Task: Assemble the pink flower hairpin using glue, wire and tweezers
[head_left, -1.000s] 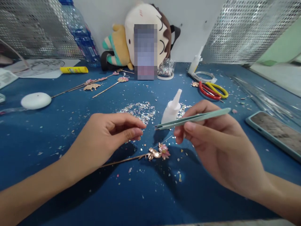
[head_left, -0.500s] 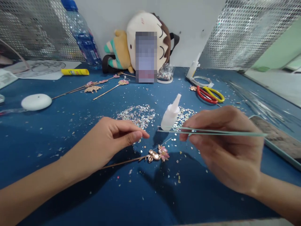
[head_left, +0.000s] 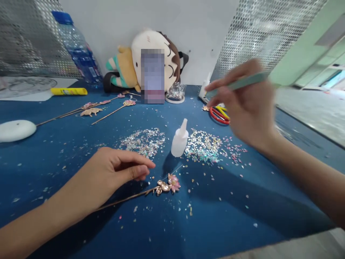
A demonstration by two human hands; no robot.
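My right hand (head_left: 244, 104), raised at the right and blurred, grips teal tweezers (head_left: 248, 81); their tips point left and are hard to make out. My left hand (head_left: 121, 169) hovers over the table with thumb and fingers drawn together and nothing visible in them. Just below its fingertips lies a hairpin (head_left: 126, 198) with a gold stem and gold pieces, topped by a pink flower (head_left: 174, 182). A thin clear strand sticks out beside the flower. Behind it stands a white glue bottle (head_left: 179, 143), between two spreads of shiny flakes (head_left: 145, 142).
More hairpins (head_left: 107, 115) lie at the back left, near a yellow tube (head_left: 68, 91) and a white oval object (head_left: 16, 130). A plush toy (head_left: 122, 68), a water bottle (head_left: 77, 50) and a blurred-out upright panel (head_left: 152, 77) stand behind. Red-handled pliers (head_left: 219, 117) lie beyond my right hand.
My right hand has gone up and away toward the back right with the tweezers. The view has shifted right, and the pink and pale flakes right of the glue bottle show now.
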